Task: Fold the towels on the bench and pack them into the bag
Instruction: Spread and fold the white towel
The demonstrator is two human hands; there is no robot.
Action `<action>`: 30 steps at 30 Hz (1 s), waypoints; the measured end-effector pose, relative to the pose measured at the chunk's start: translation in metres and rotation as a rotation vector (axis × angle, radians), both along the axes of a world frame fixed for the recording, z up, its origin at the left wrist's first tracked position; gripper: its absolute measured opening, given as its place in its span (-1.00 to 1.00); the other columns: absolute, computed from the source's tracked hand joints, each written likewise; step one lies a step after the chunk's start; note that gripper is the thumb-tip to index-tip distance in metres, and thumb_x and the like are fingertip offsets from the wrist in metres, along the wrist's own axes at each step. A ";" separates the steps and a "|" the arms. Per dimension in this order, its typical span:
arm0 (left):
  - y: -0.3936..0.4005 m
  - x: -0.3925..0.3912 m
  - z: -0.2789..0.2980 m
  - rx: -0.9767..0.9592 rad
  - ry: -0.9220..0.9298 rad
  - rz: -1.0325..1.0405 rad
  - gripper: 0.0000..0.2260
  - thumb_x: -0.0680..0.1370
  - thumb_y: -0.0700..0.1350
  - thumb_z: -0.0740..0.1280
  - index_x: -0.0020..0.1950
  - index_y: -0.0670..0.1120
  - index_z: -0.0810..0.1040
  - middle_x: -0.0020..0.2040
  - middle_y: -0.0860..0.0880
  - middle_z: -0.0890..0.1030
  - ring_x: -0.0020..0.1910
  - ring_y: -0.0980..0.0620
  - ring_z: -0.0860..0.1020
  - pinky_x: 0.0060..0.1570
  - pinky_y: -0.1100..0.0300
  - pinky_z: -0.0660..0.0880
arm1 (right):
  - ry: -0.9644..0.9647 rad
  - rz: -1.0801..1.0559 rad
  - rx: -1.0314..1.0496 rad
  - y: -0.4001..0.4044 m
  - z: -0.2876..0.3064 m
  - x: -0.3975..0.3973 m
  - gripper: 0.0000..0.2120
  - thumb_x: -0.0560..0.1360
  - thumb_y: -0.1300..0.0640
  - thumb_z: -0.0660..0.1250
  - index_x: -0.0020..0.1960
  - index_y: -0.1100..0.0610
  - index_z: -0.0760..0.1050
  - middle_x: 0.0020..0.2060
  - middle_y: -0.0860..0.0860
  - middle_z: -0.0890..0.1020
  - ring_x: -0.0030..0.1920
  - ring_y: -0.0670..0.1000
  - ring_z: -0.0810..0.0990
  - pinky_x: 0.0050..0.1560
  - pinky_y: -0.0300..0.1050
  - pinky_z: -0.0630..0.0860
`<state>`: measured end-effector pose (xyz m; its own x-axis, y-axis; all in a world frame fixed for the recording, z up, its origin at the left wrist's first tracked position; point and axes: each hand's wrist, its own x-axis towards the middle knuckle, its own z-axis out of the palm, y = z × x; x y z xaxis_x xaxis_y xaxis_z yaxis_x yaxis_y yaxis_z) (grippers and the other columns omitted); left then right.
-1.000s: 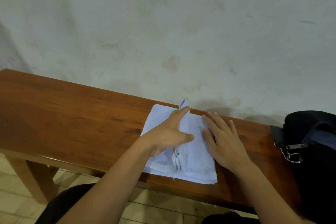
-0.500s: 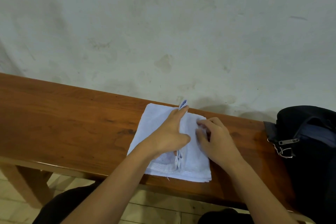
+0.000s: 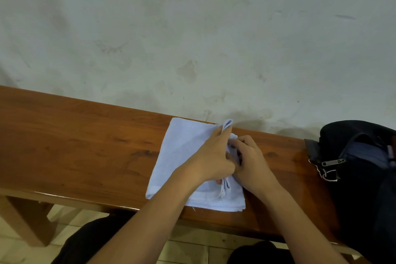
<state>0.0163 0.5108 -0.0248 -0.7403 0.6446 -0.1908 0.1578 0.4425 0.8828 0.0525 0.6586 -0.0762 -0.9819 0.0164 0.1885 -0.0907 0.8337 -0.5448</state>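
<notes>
A pale blue towel (image 3: 182,152), partly folded, lies on the wooden bench (image 3: 85,146) near its middle. My left hand (image 3: 212,161) lies on the towel along its centre fold, with the index finger stretched toward the raised far corner. My right hand (image 3: 250,163) sits close against it, fingers curled and pinching the towel's right flap. A dark bag (image 3: 362,169) with an open zip stands at the bench's right end.
A stained pale wall (image 3: 192,38) rises directly behind the bench. The bench's left half shows bare wood. Below its front edge are a wooden leg (image 3: 25,221), tiled floor and my dark-clothed knees.
My right hand went from lying flat on the towel's right side to curling its fingers on the flap and sliding left against my left hand. The left hand stayed put.
</notes>
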 end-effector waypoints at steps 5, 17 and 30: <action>0.006 -0.002 -0.004 -0.023 -0.033 -0.050 -0.32 0.64 -0.27 0.14 0.61 0.13 -0.15 0.60 0.05 0.07 -0.18 0.12 0.53 -0.33 0.35 0.53 | 0.070 0.023 -0.072 0.006 0.002 0.002 -0.80 0.60 0.27 0.28 0.17 0.10 0.58 -0.03 -0.06 0.49 -0.05 -0.15 0.49 -0.10 -0.41 0.40; -0.053 -0.049 -0.007 -0.487 0.509 0.147 -0.52 0.65 -0.01 0.16 0.58 0.06 0.17 0.52 0.04 0.30 0.52 0.05 0.19 0.52 0.03 0.00 | -0.146 -0.116 -0.207 -0.003 0.015 0.026 -0.48 0.45 -0.31 0.36 -0.32 0.17 0.52 -0.44 0.08 0.55 -0.41 0.11 0.52 -0.43 0.00 0.42; -0.090 -0.036 0.015 -0.480 0.058 0.009 -0.84 0.44 -0.08 0.44 -0.11 -0.13 0.52 -0.23 -0.05 0.62 -0.32 0.00 0.61 -0.30 0.12 0.56 | -0.130 -0.297 0.093 -0.001 0.032 0.019 -0.77 0.56 -0.20 0.29 0.07 -0.11 0.36 -0.19 -0.17 0.54 -0.26 -0.16 0.51 -0.37 -0.30 0.34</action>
